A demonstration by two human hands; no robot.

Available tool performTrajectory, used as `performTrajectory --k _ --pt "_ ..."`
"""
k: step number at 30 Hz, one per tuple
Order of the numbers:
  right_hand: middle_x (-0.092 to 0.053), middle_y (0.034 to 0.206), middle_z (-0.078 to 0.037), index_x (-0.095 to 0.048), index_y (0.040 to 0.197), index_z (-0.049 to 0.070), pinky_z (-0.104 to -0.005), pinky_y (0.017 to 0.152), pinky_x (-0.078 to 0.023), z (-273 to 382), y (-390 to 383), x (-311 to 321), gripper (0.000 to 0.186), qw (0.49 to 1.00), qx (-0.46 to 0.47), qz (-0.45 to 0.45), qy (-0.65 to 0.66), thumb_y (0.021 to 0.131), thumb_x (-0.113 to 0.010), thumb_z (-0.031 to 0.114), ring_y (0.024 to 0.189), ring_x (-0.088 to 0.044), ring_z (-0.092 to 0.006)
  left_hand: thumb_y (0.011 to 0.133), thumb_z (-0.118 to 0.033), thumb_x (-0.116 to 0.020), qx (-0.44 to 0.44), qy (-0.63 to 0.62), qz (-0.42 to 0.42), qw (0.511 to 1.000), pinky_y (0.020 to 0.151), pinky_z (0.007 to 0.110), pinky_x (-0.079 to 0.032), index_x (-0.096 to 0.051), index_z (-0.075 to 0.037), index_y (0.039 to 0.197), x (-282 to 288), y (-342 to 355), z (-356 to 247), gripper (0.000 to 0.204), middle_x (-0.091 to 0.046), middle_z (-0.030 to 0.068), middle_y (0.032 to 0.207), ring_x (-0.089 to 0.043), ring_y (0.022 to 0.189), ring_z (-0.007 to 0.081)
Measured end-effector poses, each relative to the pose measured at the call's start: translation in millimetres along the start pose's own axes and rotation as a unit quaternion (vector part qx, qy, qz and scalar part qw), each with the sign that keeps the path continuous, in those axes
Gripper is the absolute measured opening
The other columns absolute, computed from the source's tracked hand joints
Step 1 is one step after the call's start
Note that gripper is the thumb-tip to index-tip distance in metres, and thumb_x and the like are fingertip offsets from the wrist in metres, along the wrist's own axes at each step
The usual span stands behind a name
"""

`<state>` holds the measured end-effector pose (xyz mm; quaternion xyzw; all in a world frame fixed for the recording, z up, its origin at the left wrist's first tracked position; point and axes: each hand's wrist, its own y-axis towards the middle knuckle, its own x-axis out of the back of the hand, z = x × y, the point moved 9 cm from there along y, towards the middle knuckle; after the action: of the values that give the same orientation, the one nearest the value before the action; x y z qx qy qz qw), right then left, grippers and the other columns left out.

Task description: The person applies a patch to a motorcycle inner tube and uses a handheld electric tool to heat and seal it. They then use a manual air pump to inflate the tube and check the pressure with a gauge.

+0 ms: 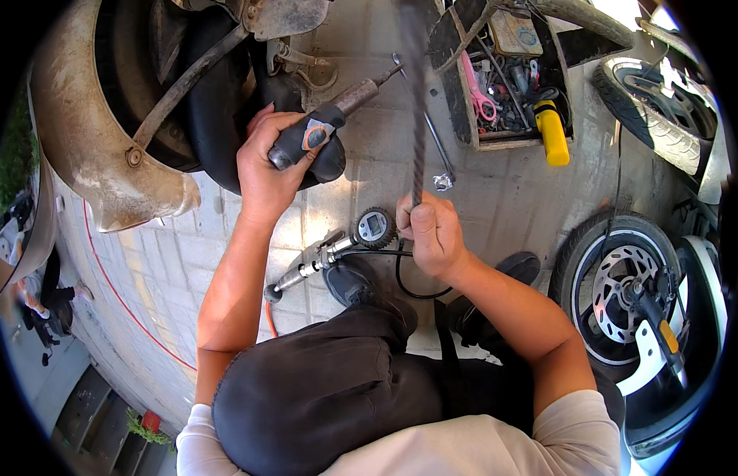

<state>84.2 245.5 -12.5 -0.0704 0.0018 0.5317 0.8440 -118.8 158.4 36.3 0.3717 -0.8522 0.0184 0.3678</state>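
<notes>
My left hand (267, 170) grips a grey-and-black handheld tool (339, 111) with an orange-ringed button and a narrow metal tip, angled up-right over a black tire (218, 127) beside a dirty fender (75, 119). My right hand (428, 234) is closed on a long, dark, twisted cord-like strip (418, 143), which runs up to the top edge and blurs there. A long wrench (436, 151) lies on the paving to its right. Below and left of that hand is a tire inflator with a digital gauge (373, 227), with black and orange hoses.
An open toolbox (521, 142) holds pink scissors (480, 99), a yellow-handled tool (553, 131) and several small tools. A wheel with a brake disc (575, 293) stands at lower right, another wheel (674, 147) above it. A red hose (135, 305) runs along the left. My feet are below.
</notes>
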Motion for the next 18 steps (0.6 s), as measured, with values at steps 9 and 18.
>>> performTrajectory --k 9,18 --pt "-0.046 0.059 -0.014 -0.051 0.076 -0.002 -0.0376 0.054 -0.041 9.5 1.6 5.0 0.049 0.995 0.07 -0.013 0.072 0.104 -0.042 0.037 0.053 -0.046 -0.0256 0.067 -0.005 -0.085 0.001 0.014 -0.005 1.0 0.106 0.043 -0.04 -0.065 -0.003 0.095 -0.9 -0.3 2.4 0.034 -0.069 0.0092 0.091 -0.063 0.093 0.0275" --pt "-0.044 0.058 -0.011 -0.051 0.076 -0.001 -0.0373 0.051 -0.039 -4.4 -6.0 2.1 0.047 0.998 0.052 0.005 -0.033 0.104 -0.042 0.037 0.051 -0.045 -0.0244 0.067 -0.006 -0.084 0.028 0.003 -0.032 0.999 0.103 0.044 -0.043 -0.065 -0.005 0.092 0.4 3.4 -4.4 0.031 -0.068 0.0106 0.09 -0.063 0.091 0.0319"
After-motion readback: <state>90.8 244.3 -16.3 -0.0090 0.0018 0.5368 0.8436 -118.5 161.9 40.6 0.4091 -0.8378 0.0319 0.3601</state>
